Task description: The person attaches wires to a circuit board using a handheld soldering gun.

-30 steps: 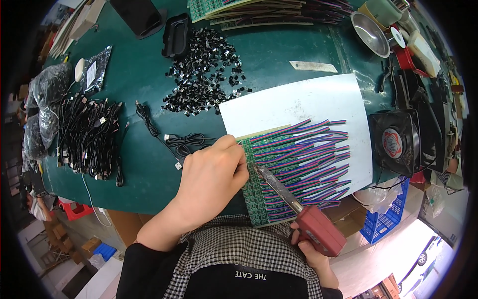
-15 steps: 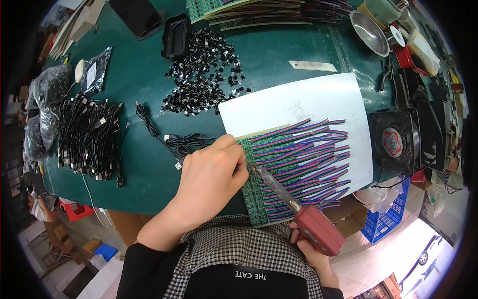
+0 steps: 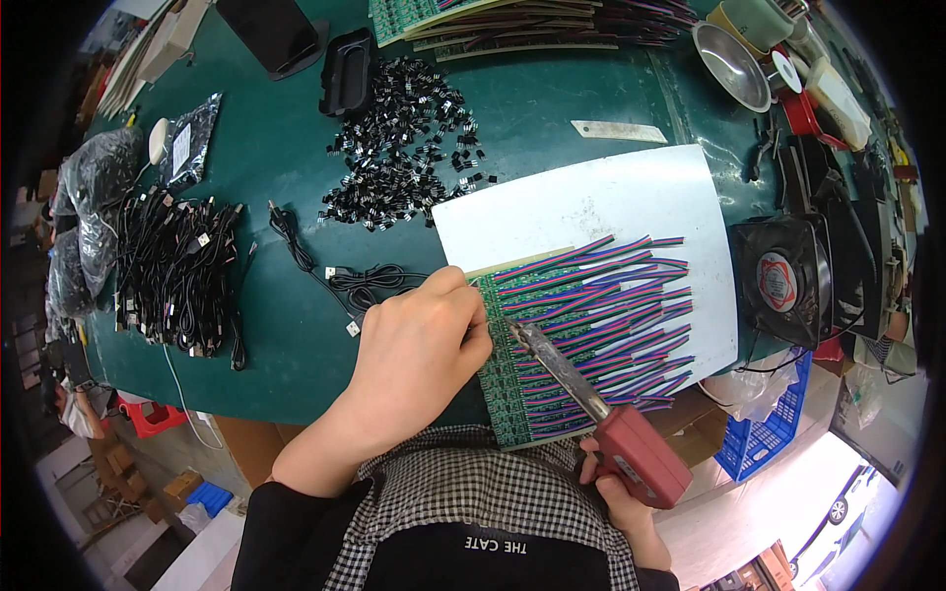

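Note:
A green circuit board panel (image 3: 506,399) lies near the table's front edge, with rows of multicoloured ribbon wires (image 3: 631,320) fanning out to its right. My left hand (image 3: 424,330) is closed in a pinch at the panel's left edge; whatever its fingertips hold is hidden. A black USB cable (image 3: 370,279) lies coiled beside that hand and runs behind it. My right hand (image 3: 616,492) grips the red handle of a soldering iron (image 3: 641,458). The iron's tip points up and left over the panel, slightly right of my left fingers.
A white sheet (image 3: 591,202) lies under the wires. Loose small black components (image 3: 404,148) are heaped beyond it, near a black tray (image 3: 347,74). Bundled USB cables (image 3: 177,271) lie left. A fan (image 3: 783,281) stands right; a blade (image 3: 619,130) and stacked boards (image 3: 522,30) lie farther back.
The soldering iron has shifted a little to the right, its tip drawing away from my left fingers. My left hand and the panel look unmoved.

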Tool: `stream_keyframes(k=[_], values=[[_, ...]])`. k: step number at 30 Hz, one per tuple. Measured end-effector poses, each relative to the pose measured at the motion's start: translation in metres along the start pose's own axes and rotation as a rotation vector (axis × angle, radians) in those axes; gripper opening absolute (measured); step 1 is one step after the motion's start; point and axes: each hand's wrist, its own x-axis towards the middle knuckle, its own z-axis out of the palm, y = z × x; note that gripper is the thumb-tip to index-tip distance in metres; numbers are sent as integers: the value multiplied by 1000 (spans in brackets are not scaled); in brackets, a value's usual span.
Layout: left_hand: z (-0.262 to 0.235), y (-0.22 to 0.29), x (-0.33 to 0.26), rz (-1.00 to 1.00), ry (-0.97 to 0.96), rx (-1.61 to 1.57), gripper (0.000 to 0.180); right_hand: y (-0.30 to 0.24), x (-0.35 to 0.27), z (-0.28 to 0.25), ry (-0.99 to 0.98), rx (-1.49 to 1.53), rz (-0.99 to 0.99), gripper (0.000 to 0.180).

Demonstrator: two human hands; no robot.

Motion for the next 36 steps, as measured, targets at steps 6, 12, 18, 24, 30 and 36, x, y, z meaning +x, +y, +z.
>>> stream_keyframes(k=[6, 12, 18, 24, 30, 36], values=[[0, 1, 0, 7, 5, -13, 11, -13, 10, 7, 85, 210, -23, 68], [0, -1, 0, 0, 9, 1, 10, -22, 9, 5, 6, 225, 46, 65], [1, 0, -1, 9, 16, 7, 9, -23, 11, 7, 66, 406, 49, 68], [4, -14, -7, 165, 63, -46, 7, -21, 8, 5, 63, 481, 100, 73], [11, -28, -11, 289, 149, -120, 8, -23, 10, 7, 72, 520, 101, 74], [5, -32, -6, 380, 88, -67, 12, -23, 10, 6, 65, 485, 123, 74]])
